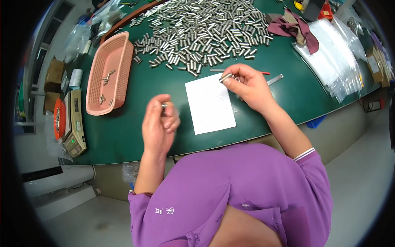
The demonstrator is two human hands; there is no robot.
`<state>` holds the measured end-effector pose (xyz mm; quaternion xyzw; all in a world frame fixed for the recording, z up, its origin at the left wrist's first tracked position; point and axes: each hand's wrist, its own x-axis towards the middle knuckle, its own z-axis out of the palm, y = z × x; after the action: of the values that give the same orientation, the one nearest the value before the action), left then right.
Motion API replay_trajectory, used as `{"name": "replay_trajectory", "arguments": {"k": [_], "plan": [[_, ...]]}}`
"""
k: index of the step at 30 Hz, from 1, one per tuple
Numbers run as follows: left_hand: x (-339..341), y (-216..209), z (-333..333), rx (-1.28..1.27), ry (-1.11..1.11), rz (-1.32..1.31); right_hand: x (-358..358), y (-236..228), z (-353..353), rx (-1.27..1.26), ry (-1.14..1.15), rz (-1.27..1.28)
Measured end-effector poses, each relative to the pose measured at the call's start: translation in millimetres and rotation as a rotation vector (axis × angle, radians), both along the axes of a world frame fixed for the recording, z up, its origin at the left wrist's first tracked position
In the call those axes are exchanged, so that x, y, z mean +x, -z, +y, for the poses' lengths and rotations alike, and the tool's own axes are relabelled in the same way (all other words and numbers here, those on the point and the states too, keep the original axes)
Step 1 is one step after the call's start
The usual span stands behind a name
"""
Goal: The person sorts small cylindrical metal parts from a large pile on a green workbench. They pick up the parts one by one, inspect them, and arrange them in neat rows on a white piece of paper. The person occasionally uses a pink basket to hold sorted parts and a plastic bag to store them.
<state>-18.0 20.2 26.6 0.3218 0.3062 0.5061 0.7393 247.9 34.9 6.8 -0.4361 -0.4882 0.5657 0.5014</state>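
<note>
My right hand (251, 88) is closed above the upper right corner of a white paper sheet (205, 111). Thumb and fingers pinch a short, shiny metal pin (226, 77), and more pins show partly behind the fingers. My left hand (158, 117) is held up to the left of the sheet, slightly blurred, its fingers curled around a small metal pin (164, 106) whose end shows. Beyond both hands lies a large heap of similar metal pins (205, 33). At the left, a pink plastic basket (124, 57) holds several pins on its floor.
A digital scale (76, 119) stands at the table's left edge beside an orange tray (60, 117). Right of the sheet lie a metal strip (275, 79) and a red pen (265, 73). Maroon cloth (298, 31) and clear plastic bags (329, 61) cover the green table's (111, 140) right side.
</note>
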Motion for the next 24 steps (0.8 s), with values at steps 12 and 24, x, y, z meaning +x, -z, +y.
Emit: {"name": "replay_trajectory", "arguments": {"k": [12, 24], "plan": [[-4.1, 51.9, -17.9, -0.352, 0.115, -0.75, -72.1, -30.5, -11.5, 0.703, -0.215, -0.548], [-10.2, 48.3, -26.3, -0.554, 0.006, -0.746, -88.8, -19.4, -6.7, 0.832, -0.121, -0.753]]}}
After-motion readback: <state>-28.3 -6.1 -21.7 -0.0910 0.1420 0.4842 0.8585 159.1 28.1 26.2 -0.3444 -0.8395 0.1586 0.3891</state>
